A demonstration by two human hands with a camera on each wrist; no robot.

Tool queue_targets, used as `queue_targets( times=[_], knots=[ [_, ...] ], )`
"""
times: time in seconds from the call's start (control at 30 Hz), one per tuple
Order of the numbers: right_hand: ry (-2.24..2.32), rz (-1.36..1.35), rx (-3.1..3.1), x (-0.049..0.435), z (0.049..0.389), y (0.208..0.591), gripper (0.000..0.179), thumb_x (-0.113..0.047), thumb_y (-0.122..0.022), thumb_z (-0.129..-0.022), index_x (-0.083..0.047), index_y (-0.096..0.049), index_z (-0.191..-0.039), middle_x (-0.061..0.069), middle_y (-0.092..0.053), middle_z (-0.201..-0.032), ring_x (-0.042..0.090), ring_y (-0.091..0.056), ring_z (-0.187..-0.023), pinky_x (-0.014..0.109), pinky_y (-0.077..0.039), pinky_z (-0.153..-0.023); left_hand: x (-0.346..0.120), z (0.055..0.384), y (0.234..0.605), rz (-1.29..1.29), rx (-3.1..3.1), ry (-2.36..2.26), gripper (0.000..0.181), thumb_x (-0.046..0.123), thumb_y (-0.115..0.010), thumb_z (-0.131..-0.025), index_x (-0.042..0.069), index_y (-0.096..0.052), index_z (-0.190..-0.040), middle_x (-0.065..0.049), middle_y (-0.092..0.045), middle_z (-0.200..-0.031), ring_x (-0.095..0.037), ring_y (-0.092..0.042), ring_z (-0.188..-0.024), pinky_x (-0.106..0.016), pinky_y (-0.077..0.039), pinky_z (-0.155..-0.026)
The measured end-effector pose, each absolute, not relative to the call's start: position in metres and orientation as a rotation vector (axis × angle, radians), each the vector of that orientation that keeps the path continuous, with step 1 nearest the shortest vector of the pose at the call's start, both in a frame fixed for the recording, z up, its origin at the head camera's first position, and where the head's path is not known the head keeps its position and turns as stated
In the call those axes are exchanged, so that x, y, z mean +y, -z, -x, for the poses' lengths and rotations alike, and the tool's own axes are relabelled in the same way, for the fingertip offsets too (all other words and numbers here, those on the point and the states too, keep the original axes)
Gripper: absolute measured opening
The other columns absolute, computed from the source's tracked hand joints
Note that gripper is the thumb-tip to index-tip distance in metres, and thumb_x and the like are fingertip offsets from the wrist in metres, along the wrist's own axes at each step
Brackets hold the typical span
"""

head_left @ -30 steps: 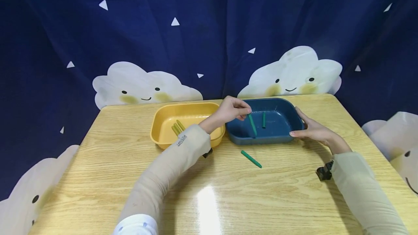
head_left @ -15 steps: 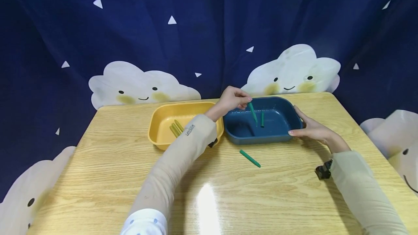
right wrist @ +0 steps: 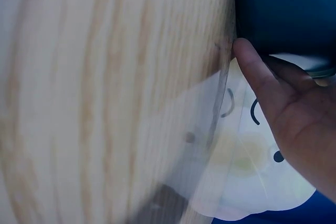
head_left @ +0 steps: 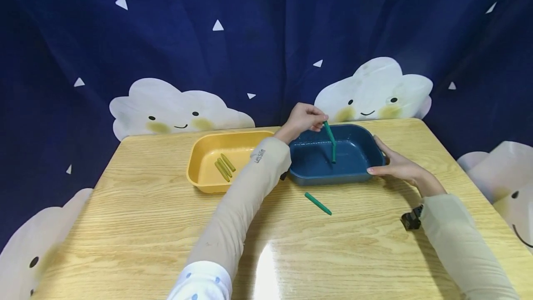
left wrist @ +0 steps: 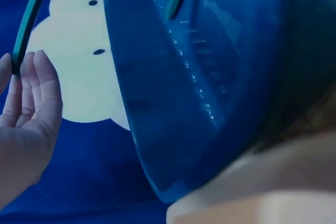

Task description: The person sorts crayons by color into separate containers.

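My left hand [head_left: 304, 118] pinches one end of a green crayon [head_left: 329, 132], which slants down over the blue bin [head_left: 310, 180]. In the left wrist view the thumb and fingertips meet on that held crayon [left wrist: 30, 24], beyond the bin's rim. A second green crayon [head_left: 334, 154] lies inside the bin; whether the two touch cannot be told. At the bin's right end my right hand [head_left: 397, 165] holds the corner, thumb at the front and fingers along the side. The right wrist view shows the thumb [right wrist: 252, 64] against the bin's wall; the other fingers are partly hidden.
A third green crayon [head_left: 318, 203] lies on the wooden table [head_left: 166, 235] before the blue bin. To the left stands a yellow bin [head_left: 200, 152] with several yellow crayons [head_left: 225, 165], partly behind the left sleeve. A dark blue cloud-print curtain [head_left: 187, 36] hangs behind the table.
My left hand has moved up and to the right, lifting the pinched green crayon toward the back of the blue bin. The right hand has stayed at the bin's corner.
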State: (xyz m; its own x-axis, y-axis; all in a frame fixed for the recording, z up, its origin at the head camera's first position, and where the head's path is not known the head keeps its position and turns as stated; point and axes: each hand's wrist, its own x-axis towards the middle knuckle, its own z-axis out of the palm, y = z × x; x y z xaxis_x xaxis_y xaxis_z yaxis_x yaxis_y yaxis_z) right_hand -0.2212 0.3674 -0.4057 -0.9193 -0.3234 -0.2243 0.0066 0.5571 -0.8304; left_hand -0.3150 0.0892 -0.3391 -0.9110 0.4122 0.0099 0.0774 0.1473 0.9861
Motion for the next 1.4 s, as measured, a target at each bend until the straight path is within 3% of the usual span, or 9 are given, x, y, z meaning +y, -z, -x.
queue_targets(
  times=[0.5, 0.87, 1.13, 1.23, 1.4],
  knots=[
    [1.338, 0.27, 2.424, 0.363, 0.211, 0.406, 0.105, -0.016, -0.068, -0.082, -0.019, 0.017, -0.143, 0.016, 0.019, -0.148, 0.049, 0.007, -0.13, 0.068, -0.009, -0.097, 0.116, 0.322, 0.35, -0.325, 2.207, -1.888, 0.012, 0.005, -0.068, -0.081, -0.006, -0.067, -0.085, -0.01, -0.063, -0.07, -0.015, -0.059, -0.058, -0.024, -0.053, -0.057],
    [1.36, 0.275, 2.415, 0.361, 0.207, 0.402, 0.106, -0.013, -0.068, -0.081, -0.019, 0.017, -0.144, 0.016, 0.019, -0.148, 0.049, 0.006, -0.13, 0.068, -0.01, -0.097, 0.12, 0.321, 0.358, -0.18, 2.251, -1.685, 0.007, 0.0, -0.069, -0.078, -0.005, -0.069, -0.083, -0.012, -0.066, -0.075, -0.025, -0.066, -0.068, -0.029, -0.055, -0.06],
    [1.368, 0.284, 2.398, 0.357, 0.206, 0.405, 0.105, -0.013, -0.068, -0.082, -0.022, 0.017, -0.143, 0.016, 0.018, -0.149, 0.047, 0.006, -0.131, 0.067, -0.01, -0.098, 0.123, 0.319, 0.375, -0.122, 2.247, -1.564, 0.004, -0.007, -0.066, -0.077, -0.009, -0.067, -0.081, -0.016, -0.066, -0.069, -0.023, -0.064, -0.057, -0.029, -0.055, -0.057],
    [1.37, 0.291, 2.39, 0.354, 0.206, 0.406, 0.105, -0.013, -0.067, -0.082, -0.021, 0.017, -0.143, 0.015, 0.019, -0.149, 0.046, 0.008, -0.131, 0.066, -0.009, -0.098, 0.122, 0.317, 0.38, -0.124, 2.248, -1.526, 0.007, -0.008, -0.063, -0.08, -0.009, -0.067, -0.084, -0.016, -0.067, -0.074, -0.024, -0.066, -0.063, -0.029, -0.055, -0.059],
    [1.357, 0.285, 2.401, 0.354, 0.208, 0.404, 0.105, -0.014, -0.068, -0.081, -0.02, 0.016, -0.144, 0.013, 0.018, -0.149, 0.047, 0.006, -0.131, 0.066, -0.01, -0.099, 0.119, 0.312, 0.378, -0.227, 2.267, -1.429, 0.019, -0.007, -0.057, -0.084, -0.009, -0.064, -0.101, -0.017, -0.067, -0.089, -0.028, -0.065, -0.081, -0.029, -0.054, -0.065]
  ],
)
